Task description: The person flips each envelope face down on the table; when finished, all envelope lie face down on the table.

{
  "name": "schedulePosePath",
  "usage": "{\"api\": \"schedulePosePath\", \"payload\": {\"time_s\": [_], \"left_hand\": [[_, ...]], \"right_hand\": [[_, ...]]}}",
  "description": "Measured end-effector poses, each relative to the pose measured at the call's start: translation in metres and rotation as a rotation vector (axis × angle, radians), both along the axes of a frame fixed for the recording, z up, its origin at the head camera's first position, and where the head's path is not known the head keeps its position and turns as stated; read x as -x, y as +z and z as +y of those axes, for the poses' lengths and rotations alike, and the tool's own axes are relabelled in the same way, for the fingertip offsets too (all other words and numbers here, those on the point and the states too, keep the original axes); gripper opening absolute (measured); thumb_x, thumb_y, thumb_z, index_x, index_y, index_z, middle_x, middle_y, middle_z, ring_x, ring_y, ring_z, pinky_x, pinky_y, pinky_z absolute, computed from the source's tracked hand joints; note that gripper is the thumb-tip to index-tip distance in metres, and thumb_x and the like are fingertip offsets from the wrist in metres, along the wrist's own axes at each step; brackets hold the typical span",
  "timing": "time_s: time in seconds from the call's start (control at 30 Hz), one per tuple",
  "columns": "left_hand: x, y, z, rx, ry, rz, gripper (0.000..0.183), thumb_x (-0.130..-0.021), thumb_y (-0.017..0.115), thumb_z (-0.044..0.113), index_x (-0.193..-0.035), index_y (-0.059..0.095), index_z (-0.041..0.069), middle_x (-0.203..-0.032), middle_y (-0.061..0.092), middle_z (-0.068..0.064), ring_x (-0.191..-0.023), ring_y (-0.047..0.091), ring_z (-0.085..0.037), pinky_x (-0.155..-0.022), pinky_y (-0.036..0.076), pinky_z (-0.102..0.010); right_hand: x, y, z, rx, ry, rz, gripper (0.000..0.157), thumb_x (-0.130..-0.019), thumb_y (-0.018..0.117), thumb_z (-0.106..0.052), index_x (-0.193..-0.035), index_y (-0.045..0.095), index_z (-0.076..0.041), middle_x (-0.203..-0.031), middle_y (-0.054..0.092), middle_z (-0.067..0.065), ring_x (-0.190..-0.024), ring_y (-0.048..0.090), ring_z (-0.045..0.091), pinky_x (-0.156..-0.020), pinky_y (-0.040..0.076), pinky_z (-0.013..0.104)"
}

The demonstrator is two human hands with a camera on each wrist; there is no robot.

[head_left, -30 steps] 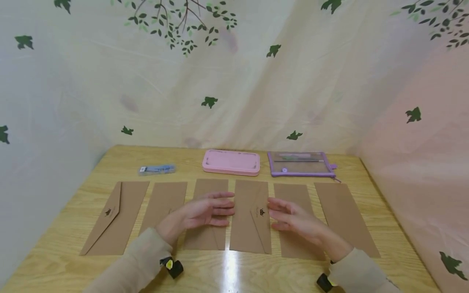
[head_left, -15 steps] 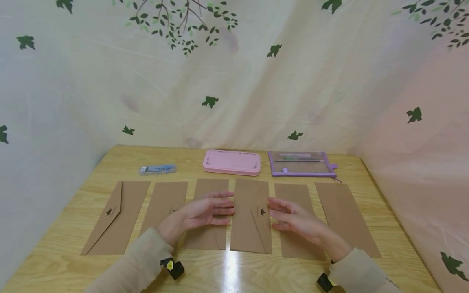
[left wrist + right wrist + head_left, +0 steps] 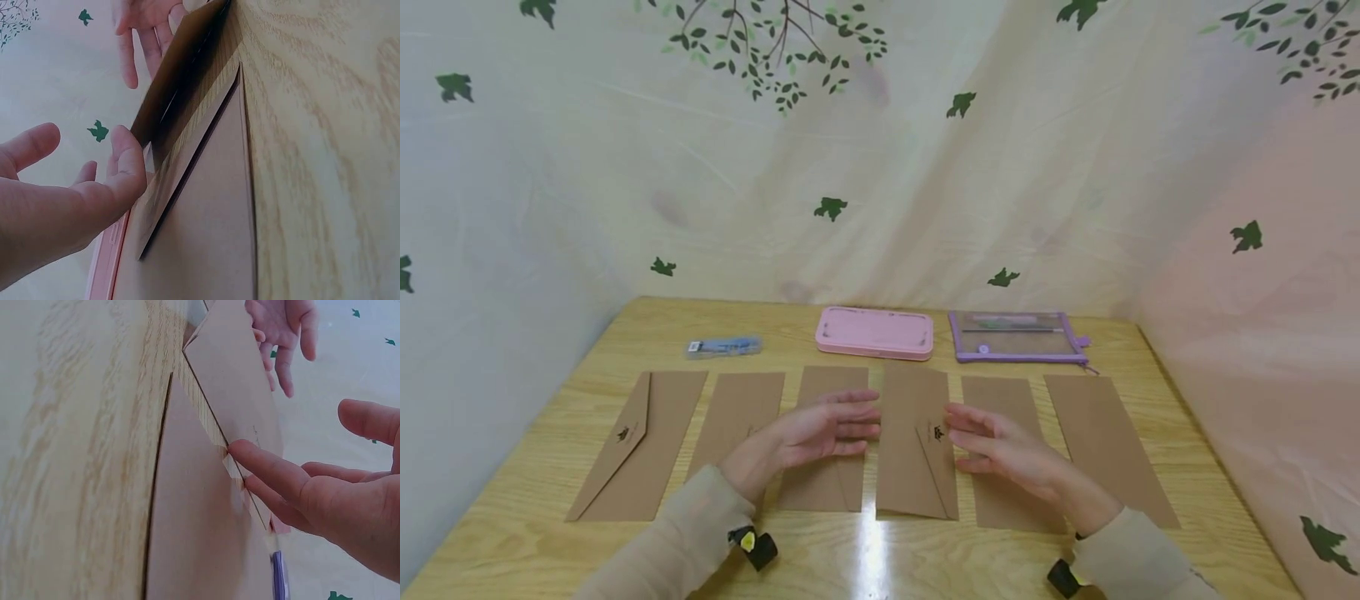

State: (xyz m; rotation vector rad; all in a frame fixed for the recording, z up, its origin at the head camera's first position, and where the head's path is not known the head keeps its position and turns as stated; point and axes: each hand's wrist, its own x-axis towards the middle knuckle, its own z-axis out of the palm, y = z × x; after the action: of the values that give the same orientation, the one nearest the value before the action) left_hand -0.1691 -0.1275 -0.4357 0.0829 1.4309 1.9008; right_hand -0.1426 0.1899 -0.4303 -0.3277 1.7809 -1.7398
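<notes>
Brown paper envelopes lie in a row on the wooden table. The envelope (image 3: 906, 467) with a small black crown on its flap sits between my hands. My left hand (image 3: 823, 432) has its fingers extended at this envelope's left edge, which is raised off the wood in the left wrist view. At the opposite edge, the fingertips of my right hand (image 3: 312, 487) touch the paper, and that edge stays low by the table. Beneath my left hand is another envelope (image 3: 822, 490); beneath my right, a plain-looking envelope (image 3: 1015, 508). Neither hand curls round anything.
Behind the row are a clear case with blue contents (image 3: 724, 347), a pink pencil box (image 3: 874, 332) and a purple-edged see-through pouch (image 3: 1015, 342) with pens. A flapped envelope (image 3: 632, 458) lies far left, a plain envelope (image 3: 1108, 450) far right. A leaf-patterned cloth (image 3: 880, 233) hangs behind.
The middle envelope's left side has lifted and shifted slightly right, tilting the sheet toward my right hand. Both hands stay nearly in place.
</notes>
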Motion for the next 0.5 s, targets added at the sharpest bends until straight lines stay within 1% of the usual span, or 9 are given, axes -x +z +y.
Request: {"api": "schedulePosePath", "payload": {"time_s": [0.1, 0.23, 0.33, 0.4, 0.5], "left_hand": [[0.001, 0.002, 0.001, 0.001, 0.000, 0.001, 0.060, -0.104, 0.055, 0.018, -0.156, 0.030, 0.002, -0.149, 0.043, -0.023, -0.115, 0.058, -0.025, -0.101, 0.050, -0.040], [0.003, 0.005, 0.005, -0.003, 0.000, -0.006, 0.057, -0.104, 0.055, 0.017, -0.155, 0.033, 0.004, -0.143, 0.049, -0.018, -0.112, 0.060, -0.024, -0.095, 0.052, -0.036], [0.005, 0.006, 0.008, -0.006, -0.003, -0.011, 0.055, -0.105, 0.054, 0.016, -0.154, 0.034, 0.004, -0.139, 0.050, -0.016, -0.112, 0.060, -0.025, -0.091, 0.054, -0.033], [0.006, 0.007, 0.010, -0.007, -0.008, -0.007, 0.055, -0.105, 0.053, 0.016, -0.155, 0.033, 0.005, -0.140, 0.049, -0.016, -0.114, 0.061, -0.026, -0.091, 0.054, -0.033], [0.007, 0.009, 0.013, -0.006, -0.019, 0.007, 0.056, -0.106, 0.052, 0.017, -0.156, 0.030, 0.004, -0.145, 0.045, -0.018, -0.115, 0.062, -0.026, -0.096, 0.053, -0.037]], "right_hand": [[0.000, 0.000, -0.001, 0.002, 0.007, 0.001, 0.076, -0.105, 0.058, -0.019, -0.158, 0.011, 0.009, -0.162, 0.012, 0.032, -0.147, 0.021, 0.049, -0.108, 0.043, 0.051], [0.000, 0.002, -0.002, 0.004, 0.020, 0.013, 0.077, -0.105, 0.058, -0.021, -0.158, 0.011, 0.008, -0.163, 0.012, 0.031, -0.147, 0.022, 0.048, -0.109, 0.042, 0.052], [0.000, 0.003, -0.003, 0.007, 0.025, 0.018, 0.078, -0.105, 0.058, -0.022, -0.158, 0.010, 0.008, -0.163, 0.011, 0.031, -0.147, 0.022, 0.048, -0.109, 0.042, 0.052], [0.001, 0.003, -0.005, 0.008, 0.022, 0.015, 0.078, -0.105, 0.058, -0.023, -0.159, 0.010, 0.007, -0.163, 0.012, 0.031, -0.147, 0.022, 0.048, -0.109, 0.042, 0.053], [0.001, 0.004, -0.007, 0.009, 0.015, 0.003, 0.077, -0.105, 0.057, -0.025, -0.160, 0.011, 0.004, -0.163, 0.014, 0.029, -0.148, 0.021, 0.046, -0.108, 0.043, 0.053]]}}
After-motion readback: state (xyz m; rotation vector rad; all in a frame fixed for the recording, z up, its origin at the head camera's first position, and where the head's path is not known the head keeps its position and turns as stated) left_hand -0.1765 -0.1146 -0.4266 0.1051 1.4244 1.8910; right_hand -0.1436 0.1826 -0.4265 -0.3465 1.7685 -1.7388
